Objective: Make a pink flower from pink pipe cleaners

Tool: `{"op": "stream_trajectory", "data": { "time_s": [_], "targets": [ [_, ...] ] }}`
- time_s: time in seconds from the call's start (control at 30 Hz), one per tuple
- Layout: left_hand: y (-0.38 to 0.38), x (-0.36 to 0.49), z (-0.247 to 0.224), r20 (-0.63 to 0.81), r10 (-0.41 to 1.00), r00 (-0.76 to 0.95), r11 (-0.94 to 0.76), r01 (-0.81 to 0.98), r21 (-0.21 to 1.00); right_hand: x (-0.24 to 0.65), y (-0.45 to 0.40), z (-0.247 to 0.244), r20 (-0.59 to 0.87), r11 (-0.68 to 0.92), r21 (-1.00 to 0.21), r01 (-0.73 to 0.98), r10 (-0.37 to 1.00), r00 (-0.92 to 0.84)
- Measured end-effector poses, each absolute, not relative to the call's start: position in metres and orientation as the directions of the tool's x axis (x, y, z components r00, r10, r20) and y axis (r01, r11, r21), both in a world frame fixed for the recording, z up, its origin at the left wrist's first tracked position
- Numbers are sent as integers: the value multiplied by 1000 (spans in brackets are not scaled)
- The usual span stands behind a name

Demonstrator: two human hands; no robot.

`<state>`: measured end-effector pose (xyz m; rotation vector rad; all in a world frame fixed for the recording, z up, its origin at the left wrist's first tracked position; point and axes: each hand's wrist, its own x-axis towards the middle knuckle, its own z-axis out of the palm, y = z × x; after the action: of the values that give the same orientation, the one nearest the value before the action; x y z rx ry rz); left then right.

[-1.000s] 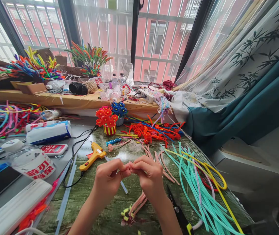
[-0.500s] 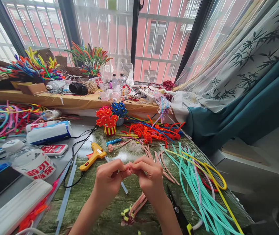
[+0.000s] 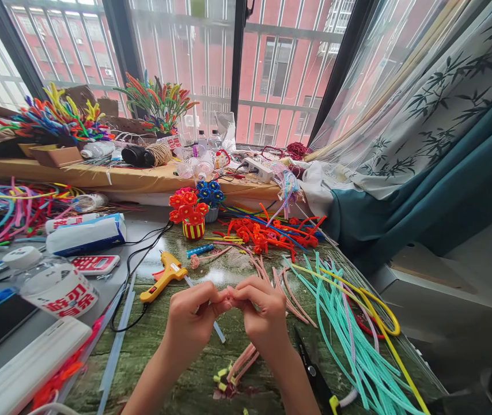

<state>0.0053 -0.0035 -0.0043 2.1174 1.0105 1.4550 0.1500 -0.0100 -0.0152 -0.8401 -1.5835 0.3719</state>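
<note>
My left hand (image 3: 193, 311) and my right hand (image 3: 264, 311) meet fingertip to fingertip above the green table (image 3: 159, 351). Between them they pinch a small pink pipe cleaner (image 3: 229, 298), mostly covered by the fingers. Loose pink pipe cleaners (image 3: 300, 308) lie just beyond my right hand. A yellow glue gun (image 3: 166, 278) rests on its side left of my left hand, a clear glue stick (image 3: 219, 331) at its back end. Below my hands lies a bunch of pink stems (image 3: 243, 364) with yellow tips. Black scissors (image 3: 313, 372) lie by my right forearm, partly hidden.
Mint-green pipe cleaners (image 3: 349, 340) spread over the right side. Red pipe-cleaner flowers (image 3: 188, 206) stand in a striped pot (image 3: 193, 230), near a heap of orange-red pieces (image 3: 267, 233). At left are a bottle (image 3: 56, 285), a white power strip (image 3: 30, 369) and the gun's black cable (image 3: 127, 288).
</note>
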Motion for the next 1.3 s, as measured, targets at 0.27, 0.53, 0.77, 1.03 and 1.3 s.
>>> {"op": "stream_trajectory", "data": {
  "time_s": [0.27,0.53,0.77,1.03,1.3],
  "targets": [
    [-4,4,-5,639,742,202,-662,363,655,149,-11,-15,718,680,-667,305,695,20],
    [-4,3,-9,608,766,208,-636,379,672,150,-10,-18,705,669,-676,309,709,8],
    [-3,4,-6,633,749,197,-656,361,663,150,-9,-19,702,665,-676,318,712,2],
    [-4,2,-5,589,781,208,-621,363,695,150,-9,-18,696,663,-689,294,718,11],
    [-5,1,2,389,914,115,-403,148,903,153,-8,-11,554,554,-832,20,832,2]
  ]
}}
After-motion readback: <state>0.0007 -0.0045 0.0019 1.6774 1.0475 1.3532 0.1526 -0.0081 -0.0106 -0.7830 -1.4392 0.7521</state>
